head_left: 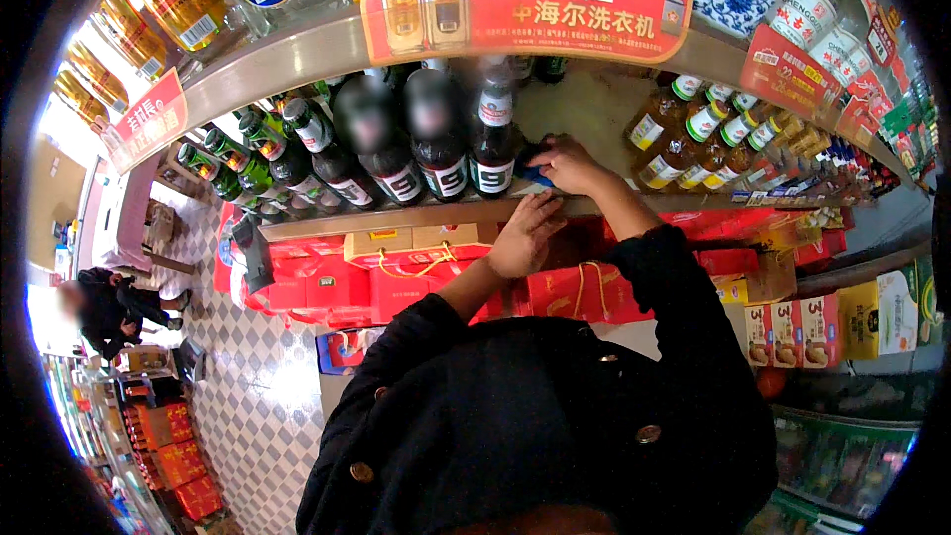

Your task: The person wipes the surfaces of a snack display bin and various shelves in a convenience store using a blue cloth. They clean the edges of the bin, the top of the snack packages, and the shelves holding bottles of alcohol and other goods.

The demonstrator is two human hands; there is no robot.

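My right hand (569, 164) reaches onto a shelf and presses a dark blue cloth (537, 166) against its surface, fingers bent over it. Just left of the cloth stands a dark beer bottle (492, 144) with a white label, at the end of a row of upright bottles. My left hand (525, 236) is lower, by the shelf's front edge (416, 216), with its fingers stretched out and nothing visible in them. The bare shelf board (580, 109) shows beyond my right hand, between the dark bottles and some amber bottles (669, 144).
Green bottles (256, 170) fill the shelf's left end. Above hangs a shelf edge with a red sign (525, 5) and liquor bottles (173, 0). Red gift boxes (565, 292) sit below. Far left, another person (119, 305) is beyond the checkered floor (263, 406).
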